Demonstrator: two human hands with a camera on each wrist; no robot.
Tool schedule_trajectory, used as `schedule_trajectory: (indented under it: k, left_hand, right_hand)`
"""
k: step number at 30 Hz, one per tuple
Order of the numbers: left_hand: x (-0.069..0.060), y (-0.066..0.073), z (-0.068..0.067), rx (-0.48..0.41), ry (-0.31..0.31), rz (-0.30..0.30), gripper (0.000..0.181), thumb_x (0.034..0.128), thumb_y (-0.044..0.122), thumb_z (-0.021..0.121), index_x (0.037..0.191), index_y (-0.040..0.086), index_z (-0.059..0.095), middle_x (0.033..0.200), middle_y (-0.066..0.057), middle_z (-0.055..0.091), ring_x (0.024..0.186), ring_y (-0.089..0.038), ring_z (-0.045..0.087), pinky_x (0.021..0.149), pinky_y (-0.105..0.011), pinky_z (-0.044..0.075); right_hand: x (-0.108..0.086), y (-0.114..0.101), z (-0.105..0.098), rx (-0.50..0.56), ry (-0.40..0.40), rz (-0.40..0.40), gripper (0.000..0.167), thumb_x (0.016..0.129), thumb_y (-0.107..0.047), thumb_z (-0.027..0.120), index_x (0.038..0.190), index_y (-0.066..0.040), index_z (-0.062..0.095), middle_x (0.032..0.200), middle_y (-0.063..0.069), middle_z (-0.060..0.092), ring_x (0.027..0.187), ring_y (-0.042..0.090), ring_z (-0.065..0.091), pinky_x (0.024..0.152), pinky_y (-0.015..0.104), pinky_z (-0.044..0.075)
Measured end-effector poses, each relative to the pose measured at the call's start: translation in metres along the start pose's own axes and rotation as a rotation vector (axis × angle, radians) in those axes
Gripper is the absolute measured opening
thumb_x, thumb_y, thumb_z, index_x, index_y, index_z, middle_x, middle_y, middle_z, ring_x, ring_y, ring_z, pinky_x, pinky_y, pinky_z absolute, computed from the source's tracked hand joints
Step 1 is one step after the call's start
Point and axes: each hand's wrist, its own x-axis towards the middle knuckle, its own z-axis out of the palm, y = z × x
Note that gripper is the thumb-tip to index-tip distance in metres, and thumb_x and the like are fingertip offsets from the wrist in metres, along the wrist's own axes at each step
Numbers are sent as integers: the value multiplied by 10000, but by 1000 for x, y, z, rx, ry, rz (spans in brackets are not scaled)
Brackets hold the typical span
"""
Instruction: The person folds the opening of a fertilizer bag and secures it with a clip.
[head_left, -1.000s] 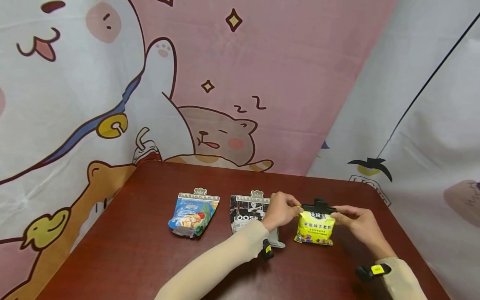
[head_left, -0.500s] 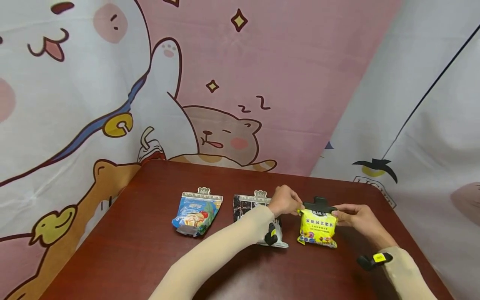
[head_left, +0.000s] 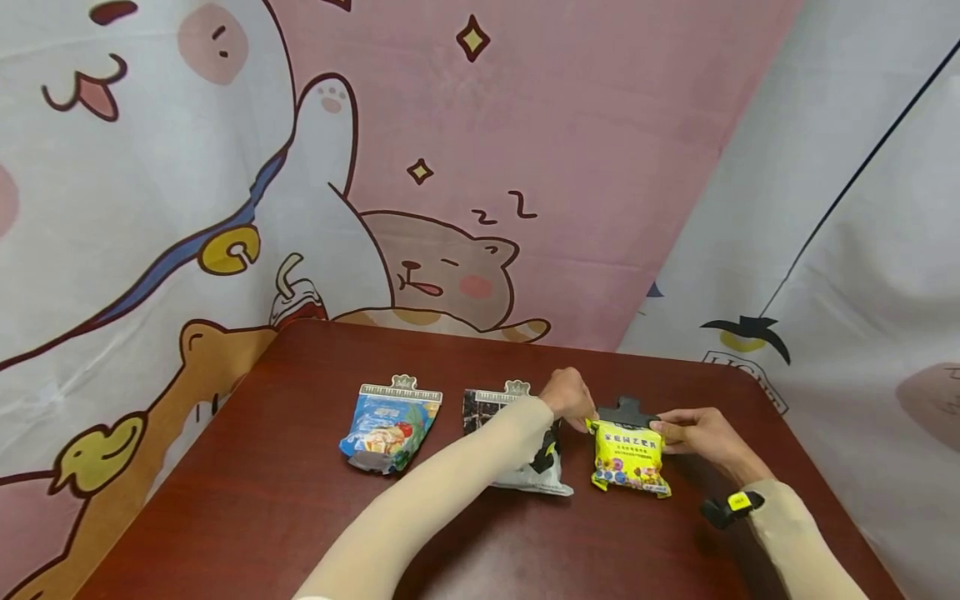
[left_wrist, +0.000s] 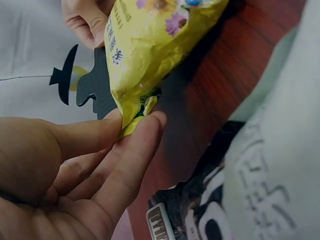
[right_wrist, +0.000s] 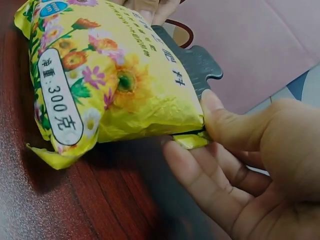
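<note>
A yellow bag (head_left: 628, 458) printed with flowers stands near the right side of the table, a black clip (head_left: 624, 412) along its top edge. My left hand (head_left: 570, 397) pinches the bag's top left corner between thumb and fingers; the left wrist view shows a folded yellow corner at the fingertips (left_wrist: 159, 119). At the opposite top corner, my right hand (head_left: 703, 437) pinches the bag's edge beside the clip end. In the right wrist view the thumb lies against the clip (right_wrist: 199, 65) and a yellow fold shows under it.
A black-and-white bag (head_left: 542, 477) with a pale ruler-like clip (head_left: 516, 392) lies left of the yellow one, partly behind my left arm. Further left lies a blue snack bag (head_left: 386, 433) with a similar clip. A cartoon cloth hangs behind the brown table (head_left: 247, 500).
The yellow bag's top and the clip have tipped back, and the black lettering band below the clip is mostly hidden now. Both hands keep their pinch on the corners.
</note>
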Motion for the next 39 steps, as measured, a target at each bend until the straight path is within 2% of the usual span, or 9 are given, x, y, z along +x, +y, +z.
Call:
schedule_trajectory:
  k: [5,12,21,26,30,32,34,36,39]
  left_hand:
    - [5,-3,3,44,-9,-23,109,831,10,830,757,-17,755,721,-108,685,644,-265,764,683,-362,643]
    - [8,-5,3,91,-26,-2,179,844,38,829,719,22,701,727,-80,662,632,-255,763,645,-337,636]
    - [9,-6,8,248,-20,6,98,863,79,820,847,36,734,817,-63,688,564,-197,731,578,-298,617]
    - [2,-6,4,294,27,81,140,847,120,847,882,37,740,757,-42,669,576,-191,724,537,-258,589]
    - [-2,-7,-7,358,82,174,202,841,195,863,766,55,738,661,-19,638,555,-144,647,491,-228,500]
    - [-2,-9,-13,370,101,227,240,862,240,848,729,69,744,645,-21,648,538,-122,582,483,-232,458]
    - [-2,-12,-20,372,124,270,239,889,295,821,786,87,762,716,-10,683,572,-102,567,513,-233,460]
    - [-3,-16,-28,378,141,320,254,924,349,778,931,96,787,858,-15,743,642,-98,618,569,-235,498]
    - [-6,-22,-44,415,183,379,382,951,436,725,1164,120,754,1112,-18,760,846,-127,709,722,-272,572]
  right_hand:
    - [2,1,4,8,-18,35,594,970,-310,722,1336,139,587,1040,120,734,877,189,728,791,368,639]
    - [4,1,8,24,-5,68,585,965,-313,728,1316,137,598,1018,104,731,840,178,706,766,346,640]
    - [4,-2,11,-69,-30,73,573,983,-355,699,1304,112,614,1056,140,677,849,203,656,783,362,640]
    - [4,-12,12,-198,-18,45,566,980,-382,693,1263,105,635,1083,168,693,841,192,667,767,359,636]
    - [4,-20,13,-319,12,1,491,977,-371,690,1226,52,669,1095,172,710,835,205,660,750,364,609]
    - [4,-23,14,-369,44,-25,465,975,-389,686,1222,6,686,1138,198,706,890,257,658,786,423,590]
    - [4,-26,15,-395,76,-46,491,973,-445,675,1251,-41,684,1240,226,679,1005,337,656,855,517,570]
    - [4,-28,16,-405,105,-70,555,967,-521,658,1306,-80,663,1348,241,630,1140,404,618,918,603,532]
    - [4,-32,17,-394,138,-116,673,949,-621,626,1403,-126,591,1454,229,563,1288,452,546,985,668,482]
